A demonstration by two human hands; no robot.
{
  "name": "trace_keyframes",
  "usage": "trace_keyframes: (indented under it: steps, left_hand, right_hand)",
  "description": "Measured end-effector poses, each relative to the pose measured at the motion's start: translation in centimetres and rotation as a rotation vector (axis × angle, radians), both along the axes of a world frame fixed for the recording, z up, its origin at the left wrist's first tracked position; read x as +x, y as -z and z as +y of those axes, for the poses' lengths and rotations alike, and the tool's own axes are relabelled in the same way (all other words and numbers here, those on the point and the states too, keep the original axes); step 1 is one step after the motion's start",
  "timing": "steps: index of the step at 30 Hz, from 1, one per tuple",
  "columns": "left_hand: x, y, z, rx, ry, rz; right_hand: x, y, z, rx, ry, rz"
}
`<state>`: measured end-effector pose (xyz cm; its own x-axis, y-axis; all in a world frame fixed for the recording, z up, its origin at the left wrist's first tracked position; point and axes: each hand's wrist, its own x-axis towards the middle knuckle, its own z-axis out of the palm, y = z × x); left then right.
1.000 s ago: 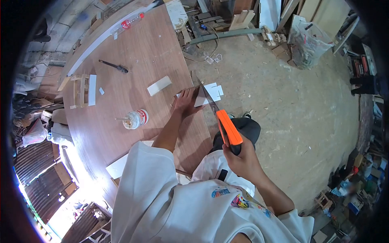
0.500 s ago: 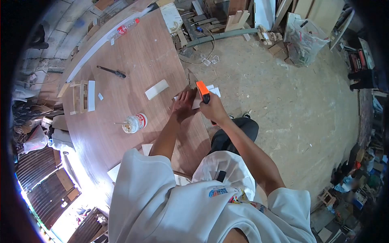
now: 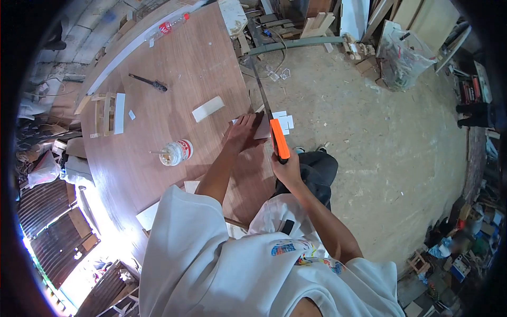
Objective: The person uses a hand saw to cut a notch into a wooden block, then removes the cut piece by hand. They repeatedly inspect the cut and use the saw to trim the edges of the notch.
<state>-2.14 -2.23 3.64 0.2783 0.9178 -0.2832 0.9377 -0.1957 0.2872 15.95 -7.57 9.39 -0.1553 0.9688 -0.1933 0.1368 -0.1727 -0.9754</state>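
Observation:
My right hand (image 3: 288, 170) is wrapped round the grip of a handsaw (image 3: 279, 139) with an orange and black handle. Its long thin blade points away from me, along the right edge of the wooden table. My left hand (image 3: 244, 129) lies flat, fingers stretched, on a pale board (image 3: 262, 130) at that edge. The saw passes just right of this board; exact contact with the blade is hard to make out. White cut pieces (image 3: 285, 122) show beyond the table edge beside the saw.
On the table (image 3: 185, 63) are a loose pale block (image 3: 208, 109), a glass jar (image 3: 176, 152) with a brush-like stick, a dark tool (image 3: 148, 82), a small wooden frame (image 3: 107, 115) and a plastic bottle (image 3: 171, 24). A plastic bag (image 3: 405, 58) stands on the floor.
My right hand has drawn the saw back toward my body, and more of its blade shows. My left hand stays on the board. The view has shifted slightly.

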Motion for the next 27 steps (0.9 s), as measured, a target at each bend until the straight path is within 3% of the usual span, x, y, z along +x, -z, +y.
trace_keyframes:
  steps: [3,5,6,8,10,11,13,14,17,21,24,27]
  left_hand:
    - [-0.1,-0.2,0.4,-0.133,-0.015,-0.02]
    - [-0.2,0.8,-0.1,0.098,0.107,-0.084]
    - [-0.3,1.4,-0.4,0.091,0.115,-0.081]
    - [-0.5,2.5,-0.5,0.289,0.124,-0.118]
    - [-0.5,2.6,-0.6,0.268,0.129,-0.119]
    - [-0.5,2.6,-0.7,0.252,0.121,-0.119]
    - [-0.3,2.2,-0.4,0.217,0.126,-0.134]
    - [-0.4,2.0,-0.2,0.181,0.124,-0.146]
    - [-0.3,1.6,-0.3,0.176,0.116,-0.098]
    - [0.0,1.9,-0.3,0.147,0.04,-0.074]
    - [-0.1,2.3,-0.3,0.276,0.11,-0.12]
    - [-0.3,1.9,-0.4,0.252,0.133,-0.181]
  right_hand:
    - [-0.3,0.0,0.3,0.054,-0.017,-0.12]
    - [-0.5,-0.7,2.9,-0.06,-0.05,-0.147]
    - [-0.7,-1.2,4.6,-0.169,-0.086,-0.172]
    - [-1.3,-2.8,8.2,-0.362,-0.137,-0.039]
    - [-1.1,-2.7,12.0,-0.433,-0.308,0.153]
    - [-1.3,-2.5,13.6,-0.433,-0.299,0.154]
    - [-2.3,-2.8,15.9,-0.674,-0.28,0.339]
    - [-2.7,-3.1,16.0,-0.669,-0.278,0.341]
    - [-3.7,-5.1,15.6,-0.537,-0.311,0.004]
    - [-2.2,-8.6,14.0,-0.545,-0.296,0.129]
    - [-0.8,-10.3,11.5,-0.457,-0.328,0.059]
    - [-0.7,-11.0,8.9,-0.392,-0.159,-0.028]
